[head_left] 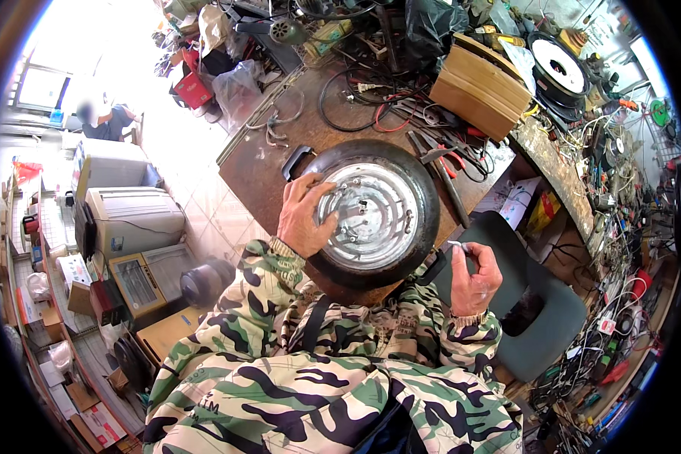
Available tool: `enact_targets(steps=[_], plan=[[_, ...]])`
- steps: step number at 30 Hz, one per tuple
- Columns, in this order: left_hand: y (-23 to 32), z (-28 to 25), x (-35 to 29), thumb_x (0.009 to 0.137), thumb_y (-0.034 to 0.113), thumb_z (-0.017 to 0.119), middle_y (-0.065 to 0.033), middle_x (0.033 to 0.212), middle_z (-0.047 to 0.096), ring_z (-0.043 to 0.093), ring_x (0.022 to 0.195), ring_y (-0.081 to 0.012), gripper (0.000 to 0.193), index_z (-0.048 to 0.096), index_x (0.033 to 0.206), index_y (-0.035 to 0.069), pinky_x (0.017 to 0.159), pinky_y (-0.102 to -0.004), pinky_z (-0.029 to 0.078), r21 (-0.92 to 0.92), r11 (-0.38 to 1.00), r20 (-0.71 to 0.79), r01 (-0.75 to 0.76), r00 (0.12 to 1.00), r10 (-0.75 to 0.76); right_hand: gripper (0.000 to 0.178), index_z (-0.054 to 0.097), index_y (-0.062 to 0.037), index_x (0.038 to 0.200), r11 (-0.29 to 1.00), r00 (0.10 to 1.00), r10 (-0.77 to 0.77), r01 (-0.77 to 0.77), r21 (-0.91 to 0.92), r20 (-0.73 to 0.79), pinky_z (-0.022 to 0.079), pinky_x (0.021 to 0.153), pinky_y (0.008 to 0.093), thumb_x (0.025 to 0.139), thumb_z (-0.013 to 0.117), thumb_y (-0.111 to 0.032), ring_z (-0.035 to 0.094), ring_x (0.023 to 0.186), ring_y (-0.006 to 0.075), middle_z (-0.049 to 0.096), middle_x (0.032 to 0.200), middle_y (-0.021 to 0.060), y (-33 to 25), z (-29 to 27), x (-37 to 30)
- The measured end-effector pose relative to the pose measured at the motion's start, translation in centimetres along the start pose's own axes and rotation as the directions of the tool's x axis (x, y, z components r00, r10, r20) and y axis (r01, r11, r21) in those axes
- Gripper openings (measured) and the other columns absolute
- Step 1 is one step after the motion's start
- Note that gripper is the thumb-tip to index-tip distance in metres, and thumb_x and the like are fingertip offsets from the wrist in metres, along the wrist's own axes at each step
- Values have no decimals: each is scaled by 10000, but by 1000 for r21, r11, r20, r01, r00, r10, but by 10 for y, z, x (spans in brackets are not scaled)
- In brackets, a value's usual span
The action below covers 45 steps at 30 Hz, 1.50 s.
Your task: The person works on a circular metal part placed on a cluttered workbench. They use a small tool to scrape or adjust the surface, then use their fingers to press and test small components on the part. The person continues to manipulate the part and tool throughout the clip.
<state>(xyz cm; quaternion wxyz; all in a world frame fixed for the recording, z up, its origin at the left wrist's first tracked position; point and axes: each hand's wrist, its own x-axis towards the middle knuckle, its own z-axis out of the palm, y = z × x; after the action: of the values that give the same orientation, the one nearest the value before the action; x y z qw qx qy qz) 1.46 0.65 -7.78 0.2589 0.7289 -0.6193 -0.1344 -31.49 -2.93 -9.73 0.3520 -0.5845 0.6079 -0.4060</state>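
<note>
Pinching a small pale piece point(459, 246), the right hand point(473, 276) could drop it; the left hand's point(304, 216) open grip steadying the wheel point(374, 212) might slip.

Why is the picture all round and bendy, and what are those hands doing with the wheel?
The picture comes from a small camera worn on a person's head, looking down. Its lens sees very wide, so straight edges bend near the rim. The sleeves at the bottom are the person's own arms.

There is no machine here, just two bare hands. The left hand rests on a wheel: a black tyre around a shiny metal middle. The wheel lies flat on a brown table.

The right hand is held off to the side, above a grey chair, pinching a small pale thing too tiny to name.

Behind the wheel lie pliers, black cables and a cardboard box.
</note>
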Motion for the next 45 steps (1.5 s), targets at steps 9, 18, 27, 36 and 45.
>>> enact_targets(steps=[9,18,27,36,45], plan=[[-49,-9,26,778,182,846,-169,1376,623,585,1274,-378,492,799,1263,110,1121,-485,484,-138,980,143,-146,976,166,125,721,31,964,999,1000,1,-1,-48,-14,569,765,355,911,807,-42,725,794,265,728,881,142,-14,-1,-4],[-71,-8,30,780,229,833,-159,1390,612,576,1248,-361,552,793,1324,145,1102,-480,479,-239,943,239,-230,928,287,117,717,33,961,988,998,13,-21,-151,-55,566,763,354,908,802,-29,721,791,264,725,877,143,-20,-4,-26],[-86,-2,43,755,250,910,-117,1396,603,561,1178,-333,562,812,1303,170,1069,-471,474,-297,914,283,-276,889,360,136,712,35,969,986,992,50,-67,-155,-115,562,769,348,918,803,-51,720,799,261,724,880,145,-31,7,-55],[-91,13,34,713,311,989,-92,1371,608,485,1322,-340,581,831,1251,157,1163,-496,382,-354,911,209,-212,931,298,132,722,34,978,978,988,33,-63,-197,-152,566,780,363,923,795,-61,725,816,288,730,894,151,-47,13,-62],[-90,12,38,653,318,1021,-97,1296,652,526,1290,-346,602,807,1177,112,1126,-492,438,-345,912,178,-221,939,295,137,720,30,976,984,988,39,-65,-167,-152,564,773,364,925,797,-71,724,813,289,728,890,152,-40,16,-62]])
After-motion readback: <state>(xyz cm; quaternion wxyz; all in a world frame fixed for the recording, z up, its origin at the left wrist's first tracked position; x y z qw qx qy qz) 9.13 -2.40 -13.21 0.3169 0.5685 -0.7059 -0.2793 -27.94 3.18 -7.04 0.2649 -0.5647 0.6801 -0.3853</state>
